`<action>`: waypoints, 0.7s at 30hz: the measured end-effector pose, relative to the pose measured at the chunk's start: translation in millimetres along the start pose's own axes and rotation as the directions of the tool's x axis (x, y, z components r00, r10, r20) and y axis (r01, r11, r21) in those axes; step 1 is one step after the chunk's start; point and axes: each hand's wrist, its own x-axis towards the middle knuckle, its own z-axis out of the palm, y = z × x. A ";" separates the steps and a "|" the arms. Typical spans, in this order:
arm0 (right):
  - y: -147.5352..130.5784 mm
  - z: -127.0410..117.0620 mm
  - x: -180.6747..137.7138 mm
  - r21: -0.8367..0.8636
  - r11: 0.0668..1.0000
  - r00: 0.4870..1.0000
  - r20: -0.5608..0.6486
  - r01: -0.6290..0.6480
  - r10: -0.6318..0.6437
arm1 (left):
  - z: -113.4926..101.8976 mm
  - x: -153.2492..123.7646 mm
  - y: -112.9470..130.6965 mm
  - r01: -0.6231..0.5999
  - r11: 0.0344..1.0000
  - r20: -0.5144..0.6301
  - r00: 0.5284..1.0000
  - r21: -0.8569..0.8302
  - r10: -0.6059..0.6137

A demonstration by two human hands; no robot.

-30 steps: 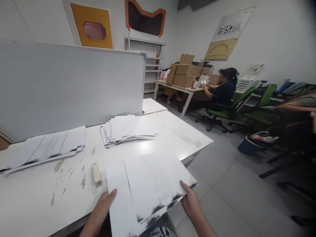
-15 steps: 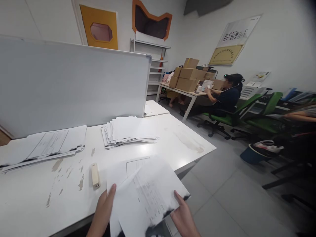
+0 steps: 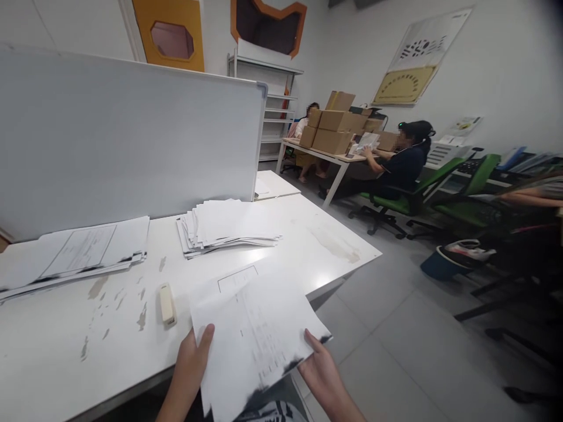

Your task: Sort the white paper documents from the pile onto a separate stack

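Several printed paper sheets (image 3: 264, 316) are held over the table's front edge, their near edges marked with black smudges. My left hand (image 3: 193, 357) grips their left side, thumb on top and fingers hidden beneath. On the right side, my right hand (image 3: 319, 363) pinches the sheets near a blackened corner, its thumb above and its fingers under the paper. A cream stapler (image 3: 168, 305) lies on the table just beyond my left hand, apart from it.
A loose paper pile (image 3: 229, 225) and a printed stack (image 3: 79, 252) rest on the white table (image 3: 132, 351) before a whiteboard (image 3: 127, 140). Beyond are cardboard boxes (image 3: 332, 140), a seated person (image 3: 404, 164), green chairs (image 3: 440, 181) and a blue bin (image 3: 444, 264).
The held sheets lie closer together, the left ones overlapping more. My left thumb reaches further onto the paper, and the view has tilted slightly down.
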 end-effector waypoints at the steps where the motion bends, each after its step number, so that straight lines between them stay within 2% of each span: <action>1: -0.5 5.8 -0.5 -0.026 1.000 0.999 0.036 -0.018 0.018 | 1.3 0.4 1.0 -0.002 1.000 0.005 1.000 0.022 0.002; 4: -1.6 18.3 -0.3 -0.096 0.993 0.989 0.124 -0.068 0.079 | 2.8 1.9 0.1 0.036 0.999 0.021 0.999 0.040 -0.037; 7: -2.4 19.9 2.2 -0.135 0.987 0.989 0.114 -0.083 0.098 | 1.5 -0.8 -3.2 0.033 0.999 0.025 0.999 -0.007 -0.032; 10: -9.8 11.6 6.5 -0.154 0.988 0.999 0.036 -0.032 0.038 | -3.5 -8.9 -1.8 -0.014 0.999 0.022 1.000 -0.029 0.015; 13: -34.8 6.0 16.2 -0.242 0.965 0.995 0.060 0.097 -0.085 | -12.4 -14.9 7.9 -0.049 0.998 -0.030 0.998 -0.046 0.048; 15: -59.9 10.7 27.1 -0.319 0.908 0.961 0.138 0.270 -0.238 | -18.5 -14.3 18.2 -0.070 0.996 -0.121 0.991 -0.055 0.063; 18: -95.0 30.6 44.7 -0.399 0.730 0.829 0.331 0.555 -0.450 | -23.9 -7.2 35.9 -0.128 0.991 -0.246 0.962 -0.027 0.118; 19: -102.5 38.9 49.8 -0.433 0.667 0.793 0.392 0.606 -0.466 | -24.4 -3.9 41.2 -0.161 0.987 -0.276 0.949 -0.015 0.151; 20: -107.0 47.0 54.2 -0.478 0.617 0.779 0.432 0.625 -0.454 | -24.3 -0.6 45.6 -0.197 0.980 -0.305 0.934 -0.006 0.185; 21: -108.4 54.5 58.2 -0.532 0.583 0.789 0.443 0.614 -0.427 | -23.8 2.7 48.6 -0.230 0.973 -0.327 0.920 -0.003 0.216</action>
